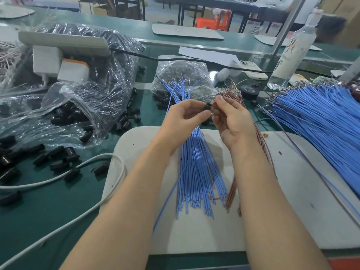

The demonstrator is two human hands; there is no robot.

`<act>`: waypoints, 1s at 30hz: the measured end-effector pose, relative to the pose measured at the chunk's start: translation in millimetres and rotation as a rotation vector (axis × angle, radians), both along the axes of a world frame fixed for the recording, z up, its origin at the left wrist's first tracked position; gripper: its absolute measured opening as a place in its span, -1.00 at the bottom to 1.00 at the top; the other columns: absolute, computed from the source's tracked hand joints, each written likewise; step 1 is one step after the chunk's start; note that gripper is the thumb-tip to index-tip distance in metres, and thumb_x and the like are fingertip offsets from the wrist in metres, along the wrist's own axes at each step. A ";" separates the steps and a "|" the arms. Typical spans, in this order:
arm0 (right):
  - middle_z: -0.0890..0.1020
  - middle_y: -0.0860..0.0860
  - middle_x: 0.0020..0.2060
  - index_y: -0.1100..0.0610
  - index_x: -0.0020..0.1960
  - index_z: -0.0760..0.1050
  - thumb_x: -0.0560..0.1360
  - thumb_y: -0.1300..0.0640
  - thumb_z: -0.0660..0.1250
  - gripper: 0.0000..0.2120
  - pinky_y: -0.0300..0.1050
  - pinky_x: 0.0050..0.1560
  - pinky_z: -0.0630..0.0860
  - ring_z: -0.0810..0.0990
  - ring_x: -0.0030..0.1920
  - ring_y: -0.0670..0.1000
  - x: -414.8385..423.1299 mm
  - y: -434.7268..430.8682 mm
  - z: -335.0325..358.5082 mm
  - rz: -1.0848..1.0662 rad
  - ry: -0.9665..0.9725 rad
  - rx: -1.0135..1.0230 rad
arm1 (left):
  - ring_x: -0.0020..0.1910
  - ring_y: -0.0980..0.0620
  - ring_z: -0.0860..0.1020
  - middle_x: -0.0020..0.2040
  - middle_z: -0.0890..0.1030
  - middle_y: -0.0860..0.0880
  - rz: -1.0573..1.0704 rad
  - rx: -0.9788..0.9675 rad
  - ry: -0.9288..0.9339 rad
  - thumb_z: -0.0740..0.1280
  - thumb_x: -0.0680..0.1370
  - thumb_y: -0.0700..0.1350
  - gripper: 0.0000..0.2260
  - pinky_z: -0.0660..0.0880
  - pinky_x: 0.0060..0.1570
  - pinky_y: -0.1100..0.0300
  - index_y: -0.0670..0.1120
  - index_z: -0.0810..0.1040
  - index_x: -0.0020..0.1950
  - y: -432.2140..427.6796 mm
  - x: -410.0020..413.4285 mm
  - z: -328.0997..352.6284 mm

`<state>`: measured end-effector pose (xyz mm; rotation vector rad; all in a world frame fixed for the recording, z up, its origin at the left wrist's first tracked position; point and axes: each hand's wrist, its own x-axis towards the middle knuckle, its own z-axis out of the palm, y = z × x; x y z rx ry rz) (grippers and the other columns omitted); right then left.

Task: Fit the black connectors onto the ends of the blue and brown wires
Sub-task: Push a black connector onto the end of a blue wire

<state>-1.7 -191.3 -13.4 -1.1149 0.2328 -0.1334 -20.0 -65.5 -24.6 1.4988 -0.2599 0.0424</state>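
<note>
partly, the black connector (207, 107) is hiding behind the left hand (187, 116), whose thumb and fingertips are pinching it at centre frame. the right hand (232, 123) is pinching a wire end (212, 113) just beside it; the fingers are covering most of it, so its colour cannot be told. the connector is showing as a short, glossy black sleeve with a round open bore. its long axis is lying roughly left to right, bore facing the right hand. blue wires (194, 166) and brown wires (231, 190) are fanning out below the hands on the white mat (296, 201).
</note>
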 end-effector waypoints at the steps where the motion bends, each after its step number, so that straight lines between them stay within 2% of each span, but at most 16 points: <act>1: 0.61 -0.05 -0.47 0.14 -0.17 0.48 0.52 0.25 0.34 -0.90 -0.37 -0.46 0.44 0.52 -0.49 -0.15 0.1 0.3 0.8 0.021 0.017 0.064 | -0.11 0.20 0.62 -0.12 0.66 0.04 -0.007 -0.034 0.012 0.40 0.50 -0.25 -0.88 0.50 -0.04 0.39 -0.03 0.56 -0.06 0.6 -0.1 1.1; 3: 0.61 -0.03 -0.45 0.17 -0.13 0.49 0.53 0.23 0.33 -0.93 -0.37 -0.47 0.43 0.53 -0.48 -0.14 -0.3 0.5 1.4 0.080 0.053 0.140 | -0.08 0.14 0.63 -0.11 0.67 0.01 -0.028 -0.099 0.022 0.38 0.51 -0.27 -0.88 0.53 0.01 0.33 -0.06 0.56 -0.05 1.1 -1.0 2.8; 5: 0.60 -0.03 -0.44 0.17 -0.13 0.50 0.53 0.21 0.33 -0.93 -0.37 -0.48 0.43 0.52 -0.47 -0.14 -0.1 1.3 1.0 0.092 0.067 0.132 | -0.03 0.08 0.63 -0.09 0.67 -0.03 -0.041 -0.121 0.025 0.37 0.51 -0.28 -0.89 0.54 0.10 0.25 -0.08 0.56 -0.05 1.0 -1.1 3.9; 7: 0.61 -0.05 -0.44 0.14 -0.15 0.50 0.52 0.22 0.35 -0.92 -0.35 -0.45 0.44 0.50 -0.47 -0.16 0.1 1.6 0.1 0.003 0.017 0.005 | -0.01 0.03 0.63 -0.07 0.67 -0.08 -0.046 -0.121 0.052 0.36 0.52 -0.28 -0.90 0.53 0.15 0.18 -0.09 0.54 -0.04 0.7 -0.7 3.3; 9: 0.61 -0.08 -0.42 0.10 -0.18 0.50 0.52 0.21 0.36 -0.89 -0.31 -0.35 0.45 0.49 -0.44 -0.17 -0.5 1.4 -0.3 -0.129 -0.087 -0.239 | -0.03 0.00 0.63 -0.07 0.67 -0.10 -0.027 -0.109 0.096 0.36 0.52 -0.25 -0.91 0.53 0.16 0.14 -0.08 0.52 -0.05 1.2 0.4 1.3; 11: 0.61 -0.03 -0.36 0.07 -0.18 0.49 0.52 0.20 0.36 -0.88 -0.25 -0.28 0.46 0.48 -0.42 -0.16 -2.5 1.7 0.6 -0.219 -0.183 -0.416 | -0.09 0.03 0.62 -0.11 0.67 -0.07 0.041 -0.030 0.109 0.39 0.52 -0.21 -0.91 0.53 0.12 0.12 -0.04 0.52 -0.07 2.3 2.3 -1.7; 15: 0.62 -0.01 -0.29 0.08 -0.14 0.51 0.51 0.18 0.37 -0.93 -0.26 -0.25 0.47 0.52 -0.37 -0.18 -3.8 2.8 0.1 -0.259 -0.270 -0.498 | -0.28 0.18 0.53 -0.25 0.62 0.11 0.159 0.201 0.024 0.40 0.52 -0.14 -0.88 0.48 -0.09 0.25 0.06 0.52 -0.15 3.0 6.8 -8.2; 19: 0.60 -0.01 -0.28 0.14 -0.10 0.52 0.50 0.16 0.38 -0.94 -0.19 -0.17 0.49 0.52 -0.30 -0.14 -2.4 4.8 -4.0 -0.267 -0.313 -0.623 | -0.24 0.21 0.53 -0.22 0.57 0.16 0.203 0.340 -0.070 0.39 0.52 -0.12 -0.93 0.47 -0.13 0.34 0.04 0.54 -0.08 0.6 8.1 -10.9; 23: 0.57 -0.09 -0.31 0.09 -0.14 0.51 0.50 0.16 0.38 -0.94 -0.18 -0.13 0.51 0.52 -0.28 -0.13 -3.1 6.0 -6.2 -0.254 -0.346 -0.743 | -0.25 0.23 0.51 -0.22 0.55 0.17 0.231 0.384 -0.134 0.39 0.52 -0.13 -0.89 0.43 -0.20 0.43 0.07 0.52 -0.09 -0.1 8.6 -13.1; 30: 0.56 -0.11 -0.30 0.13 -0.12 0.51 0.51 0.16 0.36 -0.94 -0.30 -0.16 0.45 0.49 -0.30 -0.20 -4.7 4.3 -5.7 -0.302 -0.368 -0.836 | -0.25 0.16 0.51 -0.22 0.53 0.14 0.268 0.458 -0.213 0.38 0.52 -0.13 -0.92 0.48 -0.13 0.26 -0.02 0.57 0.00 -0.8 10.7 -18.0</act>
